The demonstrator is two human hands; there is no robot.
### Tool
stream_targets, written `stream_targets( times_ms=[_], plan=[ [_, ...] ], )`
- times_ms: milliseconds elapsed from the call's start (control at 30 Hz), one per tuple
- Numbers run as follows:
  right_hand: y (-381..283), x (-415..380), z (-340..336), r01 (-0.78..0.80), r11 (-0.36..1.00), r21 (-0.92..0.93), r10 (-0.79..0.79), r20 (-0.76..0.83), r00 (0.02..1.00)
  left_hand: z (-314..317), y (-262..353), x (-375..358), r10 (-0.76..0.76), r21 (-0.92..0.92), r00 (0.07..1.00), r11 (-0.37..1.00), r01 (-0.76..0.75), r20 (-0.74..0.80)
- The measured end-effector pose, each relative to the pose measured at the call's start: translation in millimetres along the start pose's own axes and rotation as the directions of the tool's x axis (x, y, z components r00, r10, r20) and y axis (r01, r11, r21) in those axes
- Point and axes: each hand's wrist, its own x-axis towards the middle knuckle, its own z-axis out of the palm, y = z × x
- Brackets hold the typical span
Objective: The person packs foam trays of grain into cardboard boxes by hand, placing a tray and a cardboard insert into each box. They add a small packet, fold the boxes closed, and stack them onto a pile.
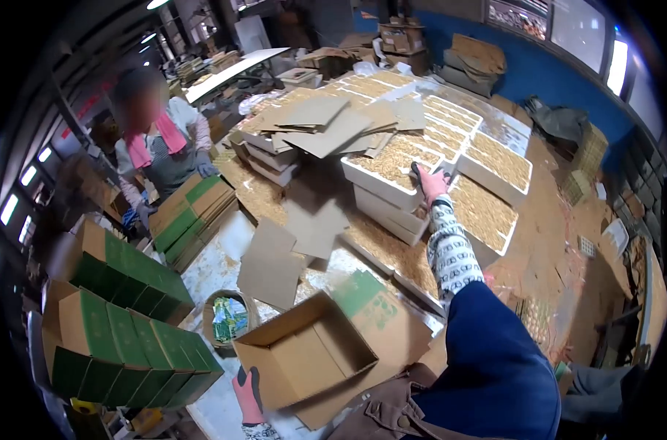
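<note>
My left hand (248,396), in a pink glove with dark fingertips, grips the left side of an open cardboard box (311,352); part of its fingers is hidden. That box is bare inside and rests tilted on flattened cardboard (399,334). My right arm stretches far forward, and my right hand (432,183), gloved the same way, holds the near right rim of a white foam box (381,178). Loose tan material like shavings or husks fills the foam box, which sits on top of other white boxes. Grey cardboard sheets (326,128) lie across its far left side.
A person (161,132) in a pink scarf stands at the left beside folded green-and-brown cartons (194,213). Rows of green cartons (128,345) line the table's left side. A round tub (229,319) with green-blue packets stands near the box. More filled white boxes (495,161) stand behind.
</note>
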Motion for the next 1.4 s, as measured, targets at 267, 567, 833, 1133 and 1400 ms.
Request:
stream_targets(
  times_ms=[267,567,833,1133,1400],
  plan=[
    [0,-28,19,0.006,0.859,0.512,-0.065,0.097,0.993,-17,-21,6,0.045,0.071,0.996,0.996,-0.050,0.074],
    [10,-264,-111,-0.004,0.701,0.713,-0.624,0.616,0.480,-15,20,32,0.112,0.352,0.930,0.904,-0.241,0.350],
    [-10,-320,-92,0.224,0.846,0.483,-0.516,0.849,0.117,-20,-8,25,0.034,-0.226,0.889,0.971,0.079,0.456],
    [-10,-326,-77,-0.032,0.905,0.425,-0.404,0.879,0.253,-14,-43,4,0.219,0.177,0.951,0.950,-0.259,0.217],
    [-19,-318,-46,-0.044,0.890,0.453,-0.438,0.879,0.189,-16,-38,8,0.178,0.230,0.965,0.948,-0.220,0.192]
  ],
)
